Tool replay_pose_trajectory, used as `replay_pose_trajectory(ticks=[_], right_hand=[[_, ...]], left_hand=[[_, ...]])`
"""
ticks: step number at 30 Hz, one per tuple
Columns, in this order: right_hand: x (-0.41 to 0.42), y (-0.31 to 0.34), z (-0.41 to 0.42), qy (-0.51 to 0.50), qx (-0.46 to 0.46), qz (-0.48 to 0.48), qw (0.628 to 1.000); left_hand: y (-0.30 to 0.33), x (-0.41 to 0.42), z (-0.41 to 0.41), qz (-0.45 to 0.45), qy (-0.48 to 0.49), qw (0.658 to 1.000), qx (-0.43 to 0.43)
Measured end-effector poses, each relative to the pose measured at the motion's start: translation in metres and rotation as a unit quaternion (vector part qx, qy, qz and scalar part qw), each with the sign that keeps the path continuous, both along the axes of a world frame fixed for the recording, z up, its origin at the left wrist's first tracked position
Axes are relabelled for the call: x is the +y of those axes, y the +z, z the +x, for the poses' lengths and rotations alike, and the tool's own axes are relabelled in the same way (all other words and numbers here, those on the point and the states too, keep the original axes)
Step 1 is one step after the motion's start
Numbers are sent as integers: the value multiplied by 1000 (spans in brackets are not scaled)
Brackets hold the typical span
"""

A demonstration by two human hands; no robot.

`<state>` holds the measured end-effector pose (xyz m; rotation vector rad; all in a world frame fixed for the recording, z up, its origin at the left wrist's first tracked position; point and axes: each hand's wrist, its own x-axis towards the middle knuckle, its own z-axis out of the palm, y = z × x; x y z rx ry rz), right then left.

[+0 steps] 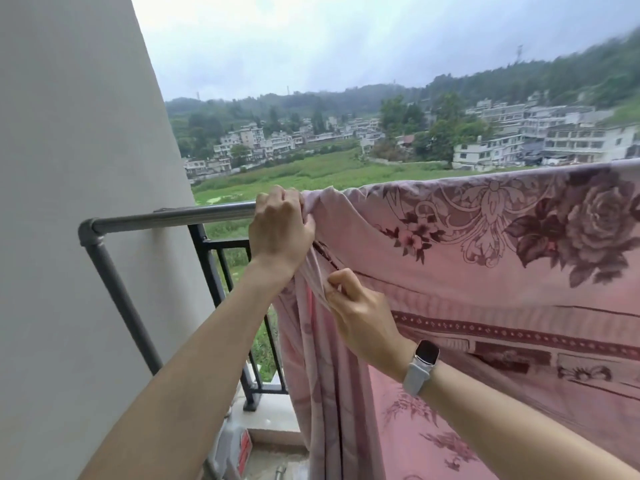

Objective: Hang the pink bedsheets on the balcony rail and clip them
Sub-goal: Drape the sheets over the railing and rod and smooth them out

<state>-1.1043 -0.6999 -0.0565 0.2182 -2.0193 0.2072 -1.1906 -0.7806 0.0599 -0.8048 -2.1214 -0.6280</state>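
Right hand (363,323) pinching floral pink bedsheet (485,271), left hand (280,226) gripping its bunched corner on round steel rail (173,216)

A pink bedsheet (485,271) with a dark rose print hangs over the grey metal rail (173,216), covering it from mid-rail to the right edge of view. The left hand (280,226) grips the sheet's bunched corner on top of the rail, at the sheet's left end. Just below, the right hand (363,320), a watch (422,365) on its wrist, pinches a hanging fold. A white wall (76,168) stands at left, and black railing bars (221,271) show below the rail.
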Motion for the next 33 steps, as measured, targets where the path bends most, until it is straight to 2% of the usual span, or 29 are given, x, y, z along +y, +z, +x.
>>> replay_pose_trajectory(ticks=[2,5,8,11,13,15,19,22,24,27,30,31,33], right_hand=[[-16,-13,5,-15,-16,-6,1000],[-39,-40,16,-39,-41,-10,998],[-65,-79,35,-46,-104,-20,993],[-85,-123,53,-33,-179,-22,983],[-90,-136,60,-48,-220,-20,974],[-93,-125,62,-55,-233,-77,968],[-101,-54,34,-16,-103,-245,964],[-102,0,-11,-8,-66,-352,934],[-99,12,-30,-30,-21,-408,912],[-98,-8,-30,-88,19,-350,932],[-102,-41,-13,-104,9,-270,957],[-105,-51,-8,-105,2,-244,964],[-110,-76,3,-109,-20,-194,975]], left_hand=[[-11,-9,3,8,-47,999,4],[-38,-40,8,101,-154,977,-109],[-85,-78,12,163,-232,926,-249],[-136,-113,22,199,-268,861,-384],[-161,-130,23,211,-279,831,-433],[-172,-142,18,209,-301,814,-451],[-178,-153,16,154,-343,815,-441],[-188,-158,18,121,-363,806,-452],[-194,-163,15,98,-364,806,-457],[-201,-172,7,55,-378,802,-458],[-196,-178,1,-4,-378,800,-466],[-190,-177,-3,-1,-370,816,-444],[-169,-170,-7,62,-338,864,-367]])
